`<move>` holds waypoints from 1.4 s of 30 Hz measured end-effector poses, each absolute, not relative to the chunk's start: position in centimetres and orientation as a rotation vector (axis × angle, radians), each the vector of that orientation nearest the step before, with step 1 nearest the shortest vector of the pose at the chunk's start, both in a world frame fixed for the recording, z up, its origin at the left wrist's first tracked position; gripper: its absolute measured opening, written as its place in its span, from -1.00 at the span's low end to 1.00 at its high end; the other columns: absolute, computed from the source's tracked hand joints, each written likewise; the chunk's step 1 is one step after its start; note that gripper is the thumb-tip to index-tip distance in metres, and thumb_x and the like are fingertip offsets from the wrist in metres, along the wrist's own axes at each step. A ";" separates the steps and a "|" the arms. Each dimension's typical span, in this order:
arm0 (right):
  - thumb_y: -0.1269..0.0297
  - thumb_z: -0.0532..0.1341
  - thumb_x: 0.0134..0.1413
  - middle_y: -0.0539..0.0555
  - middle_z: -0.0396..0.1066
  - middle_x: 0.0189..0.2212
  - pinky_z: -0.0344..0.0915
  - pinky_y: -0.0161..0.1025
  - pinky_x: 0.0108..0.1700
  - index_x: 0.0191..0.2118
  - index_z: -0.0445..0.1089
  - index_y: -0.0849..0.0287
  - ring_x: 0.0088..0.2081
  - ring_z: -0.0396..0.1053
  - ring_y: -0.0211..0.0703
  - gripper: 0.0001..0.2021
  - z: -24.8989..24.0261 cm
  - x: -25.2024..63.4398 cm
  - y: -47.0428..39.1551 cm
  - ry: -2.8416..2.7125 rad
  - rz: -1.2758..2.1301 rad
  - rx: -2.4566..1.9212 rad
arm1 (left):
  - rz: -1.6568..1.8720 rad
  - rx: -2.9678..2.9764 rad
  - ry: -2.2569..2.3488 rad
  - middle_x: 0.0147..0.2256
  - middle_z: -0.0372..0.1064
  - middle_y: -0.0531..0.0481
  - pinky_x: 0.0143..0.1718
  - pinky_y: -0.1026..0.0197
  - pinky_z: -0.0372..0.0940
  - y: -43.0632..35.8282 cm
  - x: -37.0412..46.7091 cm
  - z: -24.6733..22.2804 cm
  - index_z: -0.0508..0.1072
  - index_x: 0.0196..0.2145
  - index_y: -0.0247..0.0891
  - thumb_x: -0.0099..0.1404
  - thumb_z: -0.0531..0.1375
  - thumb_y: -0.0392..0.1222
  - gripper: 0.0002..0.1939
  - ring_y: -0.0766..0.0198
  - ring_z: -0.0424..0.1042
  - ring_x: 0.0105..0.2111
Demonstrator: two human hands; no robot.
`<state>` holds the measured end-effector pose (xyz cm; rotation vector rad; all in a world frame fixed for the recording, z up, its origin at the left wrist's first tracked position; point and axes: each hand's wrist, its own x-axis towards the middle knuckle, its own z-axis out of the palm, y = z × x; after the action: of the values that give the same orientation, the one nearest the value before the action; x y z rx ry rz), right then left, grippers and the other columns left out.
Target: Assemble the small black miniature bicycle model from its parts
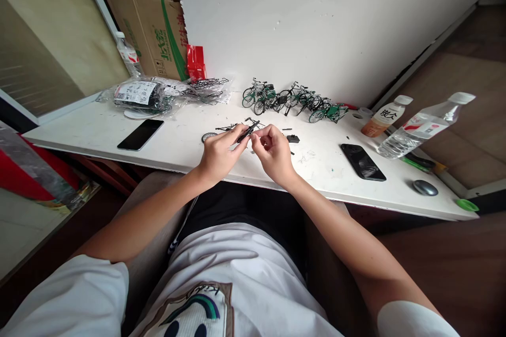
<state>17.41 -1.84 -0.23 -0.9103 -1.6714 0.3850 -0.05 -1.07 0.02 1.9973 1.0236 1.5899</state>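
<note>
My left hand (219, 154) pinches a slim black model part (248, 131) between thumb and fingers, above the table. Close against it, my right hand (274, 154) has thumb and fingertips pressed together at the part's near end. Whatever those fingertips grip is too small to make out. Behind and left of the hands lie a small spoked wheel (208, 137) and thin dark pieces, partly covered by my fingers. A small black block (293, 138) rests just right of my right hand. Several assembled green and black model bicycles (294, 99) stand farther back, near the wall.
Bagged parts (136, 93) lie at the back left, before a cardboard box (152, 31). A phone (141, 134) is at left, another phone (362, 161) at right. Two drink bottles, one orange-brown (385, 117) and one clear (425, 126), stand near a grey mouse (425, 187).
</note>
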 end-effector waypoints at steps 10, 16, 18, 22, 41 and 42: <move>0.01 0.21 0.48 0.11 0.36 -0.30 0.35 -0.04 -0.17 -0.11 0.53 0.06 -0.26 0.33 -0.04 -0.74 0.6 18.3 -1.4 -1.598 -0.037 -0.901 | 1.427 1.407 0.710 0.02 0.66 -0.22 0.12 -0.08 0.57 0.1 0.0 1.6 0.67 0.02 -0.31 0.10 0.59 0.05 -0.40 -0.09 0.65 0.04; -0.06 0.06 0.56 0.17 0.48 -0.18 0.39 0.01 -0.02 -0.03 0.53 0.03 -0.08 0.42 0.04 -0.63 1.6 19.3 -1.2 -1.549 -0.047 -0.899 | 1.349 1.271 0.743 -0.01 0.67 -0.19 0.04 -0.02 0.60 0.8 -0.6 1.4 0.68 -0.07 -0.27 0.07 0.60 0.07 -0.46 -0.06 0.64 0.04; -0.11 -0.02 0.57 0.17 0.49 -0.09 0.41 0.01 0.05 0.07 0.49 0.01 -0.02 0.45 0.04 -0.57 1.5 19.8 -0.7 -1.531 0.030 -0.876 | 1.308 1.199 0.721 -0.01 0.66 -0.18 0.02 0.02 0.61 1.3 -0.8 1.3 0.67 -0.11 -0.26 0.08 0.60 0.04 -0.51 -0.03 0.65 0.05; -0.32 -0.12 0.50 0.19 0.47 0.06 0.47 -0.05 0.03 0.22 0.37 -0.04 0.07 0.48 0.01 -0.40 -0.2 20.6 1.2 -1.570 0.238 -0.819 | 1.265 1.051 0.672 0.00 0.64 -0.17 -0.01 0.12 0.60 2.0 -1.0 1.2 0.65 -0.18 -0.25 0.12 0.59 -0.02 -0.60 0.03 0.66 0.02; -0.17 0.54 -0.01 0.03 0.54 -0.30 0.39 -0.25 -0.23 -0.08 0.56 0.13 -0.25 0.48 -0.19 -0.46 -3.3 20.6 3.4 -1.436 1.086 -0.880 | 1.457 1.127 0.797 -0.18 0.62 -0.12 -0.03 0.07 0.53 4.0 -1.6 -0.5 0.58 -0.17 -0.30 0.09 0.56 0.08 -0.50 0.14 0.63 -0.15; -0.17 0.53 0.00 0.00 0.51 -0.34 0.37 -0.26 -0.24 -0.06 0.55 0.13 -0.25 0.47 -0.18 -0.46 -3.3 20.7 3.5 -1.413 1.077 -0.886 | 1.452 1.130 0.796 -0.18 0.63 -0.12 -0.04 0.09 0.53 4.1 -1.7 -0.6 0.58 -0.16 -0.31 0.09 0.56 0.10 -0.48 0.14 0.64 -0.16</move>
<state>20.66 3.51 -3.29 -0.8856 -1.4128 1.0772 -1.66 4.11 -0.62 1.1295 0.7965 1.4516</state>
